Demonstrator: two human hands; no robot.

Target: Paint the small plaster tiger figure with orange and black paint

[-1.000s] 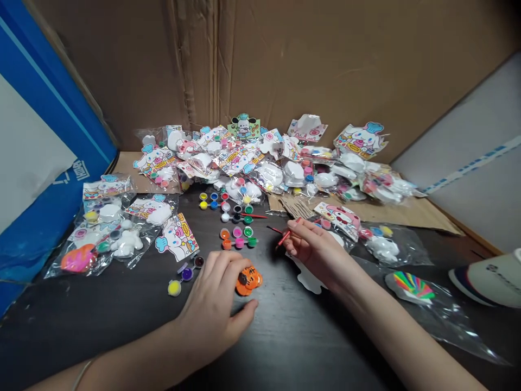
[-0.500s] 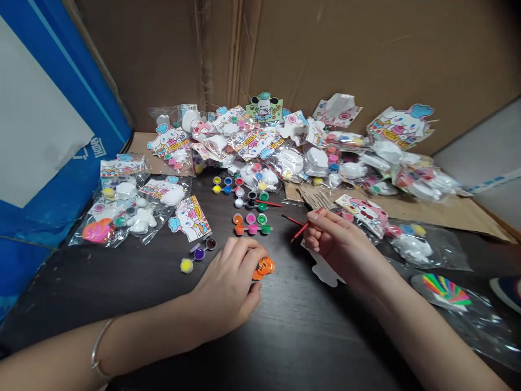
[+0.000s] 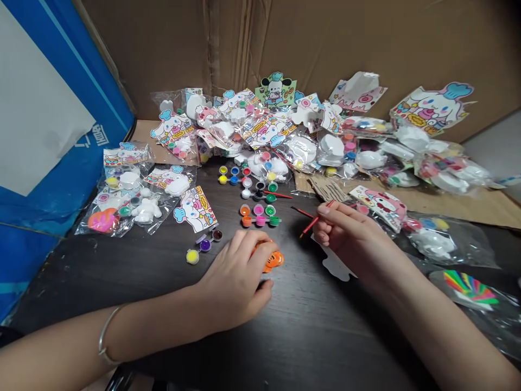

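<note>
Bent over a small orange-painted figure (image 3: 275, 259) with dark marks, my left hand (image 3: 240, 271) grips it on the dark table (image 3: 285, 336). The hand covers most of the figure's left side. My right hand (image 3: 345, 231) pinches a red paintbrush (image 3: 312, 225), its tip pointing down and left, apart from the figure. A second brush (image 3: 302, 212) with a dark tip shows behind that hand; whether it is held or lying down I cannot tell. Under the right hand lies a white cut-out card (image 3: 337, 265). Open paint pots (image 3: 259, 220) in orange, pink and green stand beyond the figure.
More paint pots (image 3: 246, 182) stand further back, near another red brush (image 3: 280, 194). Yellow, purple and brown pots (image 3: 204, 245) are at left. Several bagged white figures (image 3: 301, 149) line the cardboard wall (image 3: 325, 43). A bag with a rainbow-painted piece (image 3: 470, 288) lies at right.
The whole view has shifted slightly, so things appear a little further right and up. Both hands keep their holds; the brush tip stays apart from the orange figure.
</note>
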